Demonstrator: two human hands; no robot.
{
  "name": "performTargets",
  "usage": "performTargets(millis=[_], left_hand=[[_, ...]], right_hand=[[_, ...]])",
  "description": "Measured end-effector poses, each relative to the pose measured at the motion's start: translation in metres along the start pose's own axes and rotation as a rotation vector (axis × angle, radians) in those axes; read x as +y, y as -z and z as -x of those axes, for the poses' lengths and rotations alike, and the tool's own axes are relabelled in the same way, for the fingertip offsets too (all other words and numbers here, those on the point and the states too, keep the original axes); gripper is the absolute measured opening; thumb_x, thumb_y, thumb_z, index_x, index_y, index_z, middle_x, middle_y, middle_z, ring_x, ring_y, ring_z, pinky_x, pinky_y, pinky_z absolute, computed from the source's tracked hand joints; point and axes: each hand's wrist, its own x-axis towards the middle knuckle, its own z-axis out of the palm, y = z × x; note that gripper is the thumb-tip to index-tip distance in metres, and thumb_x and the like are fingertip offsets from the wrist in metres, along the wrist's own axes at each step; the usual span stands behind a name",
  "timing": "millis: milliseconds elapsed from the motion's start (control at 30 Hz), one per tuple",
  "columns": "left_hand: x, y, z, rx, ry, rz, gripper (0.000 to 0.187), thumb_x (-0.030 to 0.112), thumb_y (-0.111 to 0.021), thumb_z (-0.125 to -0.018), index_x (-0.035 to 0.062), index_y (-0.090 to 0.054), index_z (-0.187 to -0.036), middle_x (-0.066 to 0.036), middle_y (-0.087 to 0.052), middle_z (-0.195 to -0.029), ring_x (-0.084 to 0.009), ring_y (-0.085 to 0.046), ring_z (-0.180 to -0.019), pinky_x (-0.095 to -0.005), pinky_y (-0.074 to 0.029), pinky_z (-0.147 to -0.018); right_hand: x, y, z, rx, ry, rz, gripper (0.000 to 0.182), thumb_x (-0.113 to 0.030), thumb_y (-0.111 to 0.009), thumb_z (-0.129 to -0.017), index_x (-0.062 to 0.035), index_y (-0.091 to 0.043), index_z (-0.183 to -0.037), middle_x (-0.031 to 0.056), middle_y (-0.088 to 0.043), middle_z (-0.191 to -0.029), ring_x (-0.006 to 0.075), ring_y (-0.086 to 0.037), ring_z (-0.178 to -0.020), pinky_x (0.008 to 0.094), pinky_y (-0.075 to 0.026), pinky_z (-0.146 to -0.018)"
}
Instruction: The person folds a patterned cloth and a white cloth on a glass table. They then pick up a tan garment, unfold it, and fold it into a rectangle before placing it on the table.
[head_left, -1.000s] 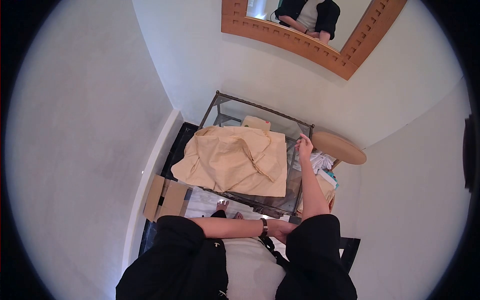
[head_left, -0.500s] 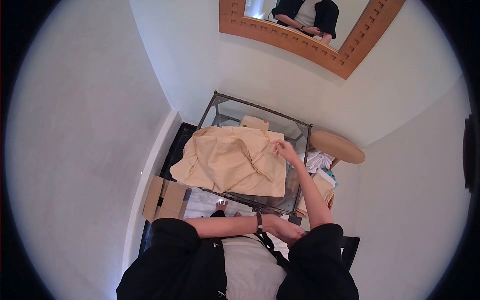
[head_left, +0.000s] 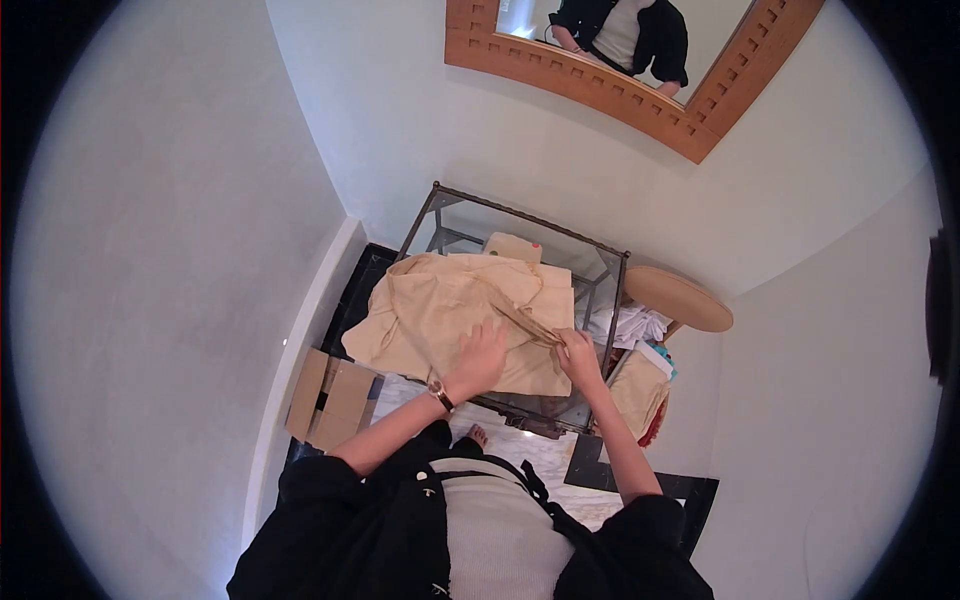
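Observation:
A large beige cloth (head_left: 430, 300) with folds and a rumpled left end lies over the glass-topped table (head_left: 530, 212). My left hand (head_left: 482, 358) rests on the middle of it, palm down with fingers spread. At the cloth's right side, my right hand (head_left: 577, 357) pinches the end of a narrow raised fold that slants up and left across it. The fingertips of the right hand are partly hidden. A beige item with small coloured spots (head_left: 512, 247) shows behind the cloth.
On the right stand a round tan seat (head_left: 680, 297), some white fabric (head_left: 637, 326) and a folded beige piece (head_left: 640, 385). An open cardboard box (head_left: 335, 395) sits at the lower left. A wood-framed mirror (head_left: 570, 75) hangs on the wall above.
My left hand has gone from beside my right sleeve up and left onto the cloth. The right hand has come down and closed on the fold, which now looks narrower and raised.

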Motion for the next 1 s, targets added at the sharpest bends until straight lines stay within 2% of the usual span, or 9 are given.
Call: performTargets(millis=[33,133,233,333,433,533,633,733,1000], left_hand=[[-0.004,0.007,-0.01,0.124,0.013,0.027,0.071,0.01,-0.063,-0.077,0.0096,-0.034,-0.142,-0.022,-0.043,-0.133,-0.0384,-0.041,-0.125,-0.0666,-0.029,-0.099],[-0.01,0.047,-0.037,0.297,-0.267,-0.188,0.088,0.009,-0.071,-0.072,0.0145,-0.026,-0.147,-0.016,-0.043,-0.136,-0.0371,-0.036,-0.13,-0.0661,-0.021,-0.105],[-0.03,0.063,-0.051,0.133,-0.399,-0.207,0.082,0.011,-0.078,-0.066,0.017,-0.041,-0.14,-0.009,-0.053,-0.129,-0.0323,-0.043,-0.126,-0.0658,-0.014,-0.109],[-0.06,0.058,-0.059,-0.231,-0.274,-0.11,0.058,0.019,-0.081,-0.065,0.0152,-0.06,-0.119,-0.008,-0.064,-0.11,-0.0279,-0.055,-0.114,-0.0661,-0.02,-0.106],[-0.089,0.053,-0.061,-0.297,-0.159,0.031,0.031,0.023,-0.081,-0.066,0.0115,-0.069,-0.092,-0.008,-0.068,-0.09,-0.0265,-0.062,-0.099,-0.0639,-0.026,-0.102],[-0.102,0.067,-0.048,-0.136,-0.195,-0.032,0.024,0.023,-0.08,-0.066,0.0097,-0.071,-0.084,-0.01,-0.067,-0.087,-0.0278,-0.063,-0.095,-0.0577,-0.033,-0.097],[-0.115,0.087,-0.037,-0.135,-0.13,-0.277,0.017,0.016,-0.073,-0.07,0.0128,-0.072,-0.086,-0.004,-0.065,-0.088,-0.0243,-0.059,-0.095,-0.0412,-0.034,-0.085],[-0.132,0.098,-0.029,0.07,-0.153,-0.422,0.011,0.012,-0.072,-0.071,0.0087,-0.071,-0.081,-0.007,-0.065,-0.082,-0.0233,-0.059,-0.09,-0.043,-0.036,-0.085],[-0.132,0.152,-0.027,0.452,-0.225,-0.227,0.013,0.003,-0.065,-0.07,0.0085,-0.066,-0.082,-0.007,-0.062,-0.078,-0.0231,-0.056,-0.086,-0.0398,-0.034,-0.083]], right_hand=[[-0.009,0.014,-0.005,0.026,0.057,-0.043,0.027,-0.003,-0.062,-0.077,-0.0029,-0.06,-0.104,0.0129,-0.059,-0.09,0.0319,-0.058,-0.092,0.0413,-0.043,-0.088],[-0.067,0.069,-0.021,-0.068,0.111,-0.196,0.033,0.005,-0.061,-0.075,-0.0021,-0.061,-0.107,0.0136,-0.061,-0.091,0.0321,-0.059,-0.09,0.0382,-0.046,-0.086],[-0.109,0.111,-0.023,-0.042,0.154,-0.234,0.036,0.008,-0.062,-0.072,-0.0014,-0.064,-0.107,0.0133,-0.061,-0.093,0.0318,-0.059,-0.089,0.0368,-0.048,-0.081],[-0.135,0.152,-0.016,-0.008,0.046,-0.319,0.037,0.01,-0.062,-0.071,-0.0007,-0.065,-0.106,0.0137,-0.062,-0.094,0.0317,-0.06,-0.088,0.0356,-0.049,-0.078],[-0.137,0.19,-0.005,0.017,-0.032,-0.248,0.037,0.011,-0.061,-0.07,-0.0005,-0.066,-0.106,0.0132,-0.064,-0.094,0.0297,-0.062,-0.086,0.0346,-0.05,-0.076],[-0.144,0.223,0.004,0.111,-0.108,-0.224,0.038,0.012,-0.061,-0.07,-0.0004,-0.068,-0.105,0.013,-0.066,-0.095,0.0277,-0.064,-0.086,0.0318,-0.05,-0.077],[-0.133,0.25,0.02,0.313,-0.117,-0.055,0.037,0.013,-0.059,-0.071,0.0009,-0.068,-0.105,0.012,-0.067,-0.096,0.0243,-0.065,-0.087,0.0297,-0.049,-0.079],[-0.13,0.276,0.036,0.517,-0.179,0.034,0.035,0.014,-0.057,-0.074,0.0012,-0.068,-0.105,0.0111,-0.068,-0.096,0.0224,-0.065,-0.088,0.0294,-0.049,-0.082],[-0.11,0.319,0.068,0.751,-0.309,0.14,0.026,0.008,-0.055,-0.086,0.0021,-0.067,-0.109,0.0111,-0.068,-0.102,0.0204,-0.064,-0.096,0.0308,-0.048,-0.088]])
